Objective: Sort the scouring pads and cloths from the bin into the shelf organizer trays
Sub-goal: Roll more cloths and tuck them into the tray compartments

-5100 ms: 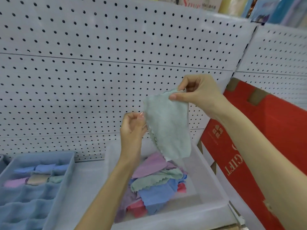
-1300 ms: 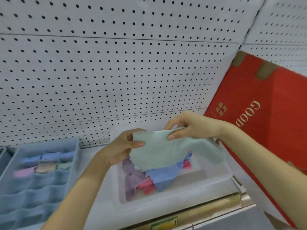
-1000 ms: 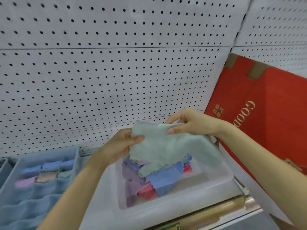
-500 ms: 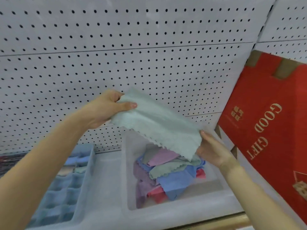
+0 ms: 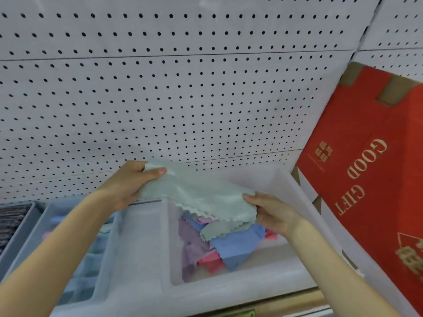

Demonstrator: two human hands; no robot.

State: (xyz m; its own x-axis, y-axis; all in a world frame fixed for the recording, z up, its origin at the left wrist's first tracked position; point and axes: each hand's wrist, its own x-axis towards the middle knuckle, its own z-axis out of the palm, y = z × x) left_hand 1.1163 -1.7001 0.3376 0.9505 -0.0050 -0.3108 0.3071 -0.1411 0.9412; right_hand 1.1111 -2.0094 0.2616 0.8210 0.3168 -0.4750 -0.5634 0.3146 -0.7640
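Observation:
A pale green cloth (image 5: 201, 195) with a scalloped edge is folded and held flat above the translucent bin (image 5: 229, 287). My left hand (image 5: 130, 184) pinches its far left corner with the thumb on top. My right hand (image 5: 272, 213) grips its near right end. In the bin lie several loose cloths: green, blue (image 5: 238, 245), purple and pink (image 5: 210, 261). The grey-blue shelf organizer (image 5: 75, 266) with its small compartments stands left of the bin, partly hidden by my left forearm; folded cloths show in its far cells.
White pegboard (image 5: 183, 99) forms the back wall. A red gift box (image 5: 370, 179) leans at the right against the bin. A second grey tray edge (image 5: 18, 229) shows at far left, with dark striped material beyond it. The shelf front rail runs along the bottom.
Both hands have come down with the green cloth, from stretched at an angle to lower and flatter over the bin. The view has shifted slightly left.

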